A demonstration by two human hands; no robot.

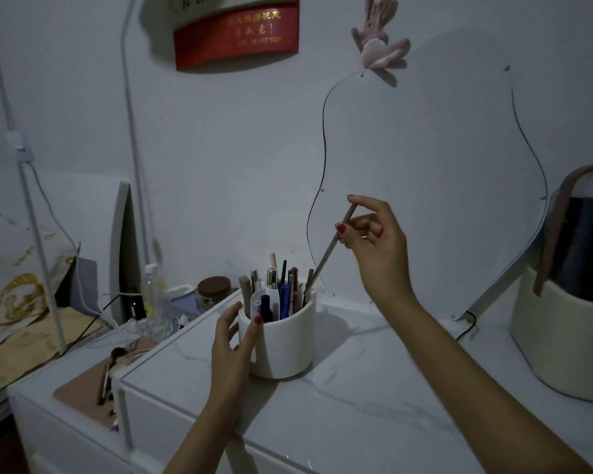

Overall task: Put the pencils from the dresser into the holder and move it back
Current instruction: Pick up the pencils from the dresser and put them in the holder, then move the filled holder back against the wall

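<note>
A white holder [281, 340] is standing upright on the marble-patterned top of the dresser [374, 398], a little left of the middle of the scene. It is packed with pencils, pens and brushes [278, 292] sticking up out of its compartments.

The left hand [231, 350] is resting against the holder's side at about nine o'clock from it, fingers loosely spread, the thumb lying on the front wall just under the rim and the other fingers curling round the left side. Whether it is actually squeezing the holder I cannot tell.

The right hand [374, 241] is hovering above the holder at about one o'clock. Its thumb and forefinger are pinching the upper end of a thin grey-brown pencil [329, 249], with the remaining fingers curled in beside them. The pencil is tilting, top end up toward the right, lower tip dipping into the back right part of the holder among the other sticks.

Behind the hands, at twelve to two o'clock, a wavy-edged mirror [442, 165] is leaning on the wall. At three o'clock a cream basket [562, 343] with a brown handle is sitting on the dresser, well apart from the holder. At nine o'clock, on a lower surface, a plastic bottle [152, 295] and a brown-lidded jar [214, 292] are standing near each other.
</note>
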